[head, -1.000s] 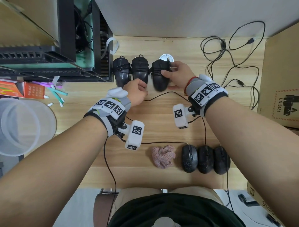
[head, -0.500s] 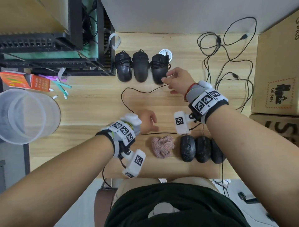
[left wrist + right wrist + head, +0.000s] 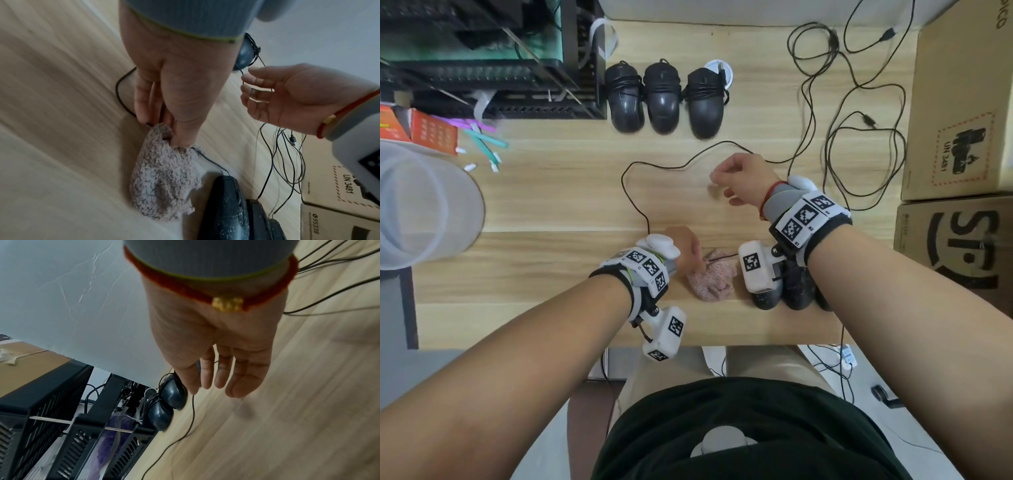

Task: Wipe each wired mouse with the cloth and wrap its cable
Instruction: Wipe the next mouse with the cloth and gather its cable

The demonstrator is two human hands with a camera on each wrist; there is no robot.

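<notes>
Three black mice with wrapped cables (image 3: 662, 99) stand in a row at the back of the wooden desk (image 3: 551, 192). Several dusty black mice (image 3: 767, 298) lie at the front edge, partly hidden by my right wrist. Beside them lies the pink fluffy cloth (image 3: 714, 277). My left hand (image 3: 162, 129) pinches the cloth's (image 3: 164, 175) top edge, right over a thin black cable (image 3: 633, 202). That cable runs to the nearest dusty mouse (image 3: 224, 211). My right hand (image 3: 717, 178) hovers mid-desk with relaxed fingers (image 3: 218, 378), and the cable passes by them.
A black mesh rack (image 3: 493, 85) stands at the back left, with a clear plastic tub (image 3: 421, 205) in front of it. Loose cables (image 3: 859, 120) sprawl at the back right. Cardboard boxes (image 3: 962, 102) line the right edge.
My left hand came back from the row of wrapped mice to the front and took hold of the cloth. My right hand let go of the third wrapped mouse and drew back to mid-desk.
</notes>
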